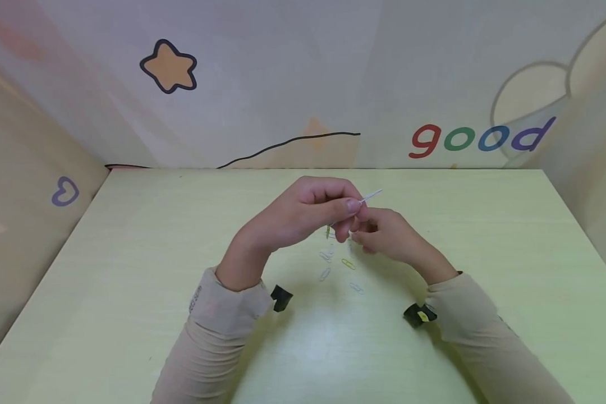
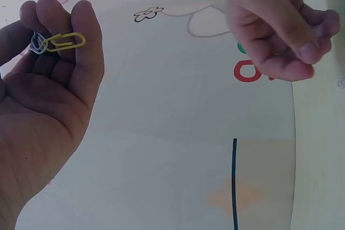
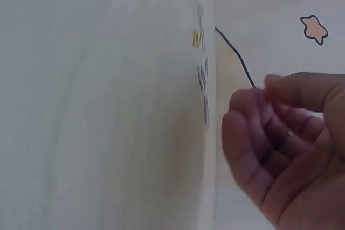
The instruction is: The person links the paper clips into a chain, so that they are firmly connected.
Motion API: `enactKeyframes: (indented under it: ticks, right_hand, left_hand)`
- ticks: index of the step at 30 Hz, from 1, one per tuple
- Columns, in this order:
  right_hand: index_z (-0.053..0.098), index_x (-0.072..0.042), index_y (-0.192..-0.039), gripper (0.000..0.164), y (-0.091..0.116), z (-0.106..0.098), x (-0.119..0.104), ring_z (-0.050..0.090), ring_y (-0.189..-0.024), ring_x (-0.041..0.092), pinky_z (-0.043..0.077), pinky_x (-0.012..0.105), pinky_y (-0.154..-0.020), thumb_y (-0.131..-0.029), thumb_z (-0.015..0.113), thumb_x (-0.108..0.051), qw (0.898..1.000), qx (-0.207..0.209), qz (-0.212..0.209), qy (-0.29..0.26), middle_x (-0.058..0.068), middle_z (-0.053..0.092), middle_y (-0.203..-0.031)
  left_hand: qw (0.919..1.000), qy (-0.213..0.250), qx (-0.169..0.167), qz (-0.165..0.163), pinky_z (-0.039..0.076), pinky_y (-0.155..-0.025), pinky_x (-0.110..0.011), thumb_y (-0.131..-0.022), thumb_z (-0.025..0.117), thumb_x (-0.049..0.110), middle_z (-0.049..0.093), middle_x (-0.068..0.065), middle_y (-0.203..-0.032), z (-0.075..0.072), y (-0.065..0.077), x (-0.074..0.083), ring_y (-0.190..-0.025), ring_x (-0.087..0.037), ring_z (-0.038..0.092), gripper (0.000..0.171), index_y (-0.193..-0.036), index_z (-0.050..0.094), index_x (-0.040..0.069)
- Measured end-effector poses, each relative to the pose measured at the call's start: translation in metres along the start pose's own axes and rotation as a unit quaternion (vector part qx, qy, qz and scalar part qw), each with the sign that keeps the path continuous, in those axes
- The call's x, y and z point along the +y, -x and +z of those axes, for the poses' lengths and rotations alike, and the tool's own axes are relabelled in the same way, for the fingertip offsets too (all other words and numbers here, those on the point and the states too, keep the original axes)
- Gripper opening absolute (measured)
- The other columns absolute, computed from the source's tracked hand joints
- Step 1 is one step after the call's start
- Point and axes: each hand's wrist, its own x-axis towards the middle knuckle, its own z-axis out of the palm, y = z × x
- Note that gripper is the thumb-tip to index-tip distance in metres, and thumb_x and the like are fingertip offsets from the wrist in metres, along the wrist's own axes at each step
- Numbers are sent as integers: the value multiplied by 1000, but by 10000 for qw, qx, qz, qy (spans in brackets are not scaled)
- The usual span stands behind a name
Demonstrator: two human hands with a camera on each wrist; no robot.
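Paper clips (image 2: pixel 66 42), one yellow joined to white, held by the left hand (image 1: pixel 303 216) above and beyond a loose yellow clip (image 1: pixel 348 264).
Thumb and index finger of the left hand pinch a white end; the right hand (image 1: pixel 391 233), just beside it, has curled fingers with the thumb near the index fingertip, and whether it holds anything I cannot tell. From the loose yellow clip, the counter (image 1: pixel 106 269) spreads wide to left and right, its far edge meeting the wall (image 1: pixel 293 84). The held yellow is a slim wire loop; the white is partly hidden by fingers. Pale clips (image 1: pixel 325 274) lie left of the loose yellow clip, another pale clip (image 1: pixel 356 288) just nearer. Both hands block the counter beyond it; black pieces (image 1: pixel 281 298) by the sleeves flank its near side.
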Motion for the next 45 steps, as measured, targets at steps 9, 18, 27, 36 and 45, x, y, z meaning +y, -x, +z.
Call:
enactKeyframes:
  ticks: [9, 18, 27, 36, 45]
  right_hand:
    - [60, -6, -101, 9, -5, 6, 10, 53, -64, 22, 45, 36, -65, -95, 64, -10, 9984, -315, 159, 448, 7, 55, -70]
    - [58, -10, -103, 17, -6, 13, 13, 53, -79, 25, 45, 37, -69, -91, 70, -9, 9941, -329, 90, 1029, 7, 57, -84]
    - [59, -10, -109, 19, -5, 16, 11, 51, -75, 23, 43, 36, -67, -92, 67, -6, 9890, -464, -87, 1399, 5, 54, -79]
    - [57, -7, -108, 20, -5, 17, 7, 54, -84, 25, 47, 37, -75, -91, 67, -4, 9868, -424, -191, 1550, 6, 58, -90]
    - [58, -11, -88, 10, -4, 17, 5, 52, -77, 21, 44, 36, -70, -94, 61, -3, 9875, -424, -483, 1441, 2, 53, -77]
  left_hand:
    - [9999, -64, 32, -78, 52, -72, -38, -102, 51, 3, 56, -15, -68, -2, 1, -1, -68, -27, 56, 19, -95, 67, -3]
    - [9998, -100, 23, -189, 52, -72, -38, -102, 51, 5, 57, -15, -69, -1, 1, 0, -71, -28, 55, 19, -95, 67, -2]
    - [9995, -48, 67, -314, 53, -73, -39, -102, 53, 5, 58, -15, -69, -1, 1, -1, -69, -29, 57, 17, -96, 67, -3]
    - [9994, -118, 54, -316, 52, -72, -37, -102, 53, 5, 57, -15, -69, -1, 0, -3, -69, -27, 55, 18, -96, 68, -3]
    - [9991, -257, 42, -327, 51, -72, -36, -102, 53, 8, 57, -14, -69, 0, -1, -3, -70, -28, 56, 19, -96, 68, -1]
